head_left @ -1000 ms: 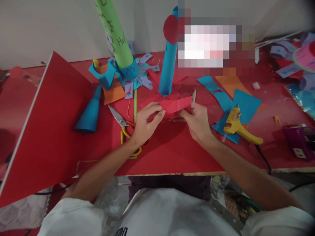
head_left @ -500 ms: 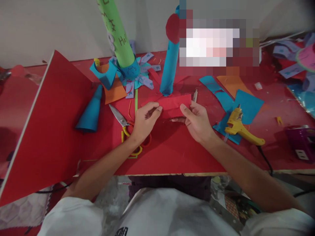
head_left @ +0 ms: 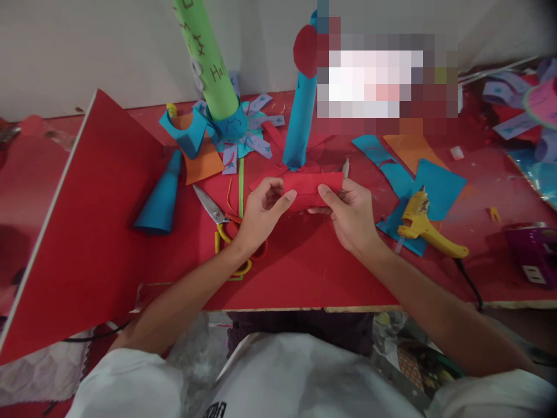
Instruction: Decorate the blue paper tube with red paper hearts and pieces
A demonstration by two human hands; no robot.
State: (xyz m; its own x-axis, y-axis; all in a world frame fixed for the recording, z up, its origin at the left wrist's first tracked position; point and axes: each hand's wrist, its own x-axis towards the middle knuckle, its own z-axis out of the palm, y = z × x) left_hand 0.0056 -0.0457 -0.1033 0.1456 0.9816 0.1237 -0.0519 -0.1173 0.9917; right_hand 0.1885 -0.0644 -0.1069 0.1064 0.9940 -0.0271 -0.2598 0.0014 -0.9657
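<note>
A folded strip of red paper [head_left: 311, 184] is stretched between my two hands, just above the red tabletop. My left hand [head_left: 266, 212] pinches its left end, thumb on the near side. At the right end my right hand [head_left: 351, 212] grips it, thumb on top and fingers partly hidden beneath. Right behind the strip stands a blue paper tube [head_left: 301, 122] with a red round piece [head_left: 306, 51] near its top. Scissors [head_left: 216, 212] with yellow and red handles lie partly under my left wrist.
A yellow glue gun [head_left: 429, 229] rests on blue paper scraps [head_left: 440, 184] at right. A blue cone [head_left: 162, 200] lies near an upright red board [head_left: 82, 220] on the left. Behind stands a green paper tube [head_left: 215, 75]. A purple box [head_left: 533, 252] is far right.
The red paper strip has shifted slightly toward me and to the right. My left hand has moved right along it, its thumb now farther onto the paper.
</note>
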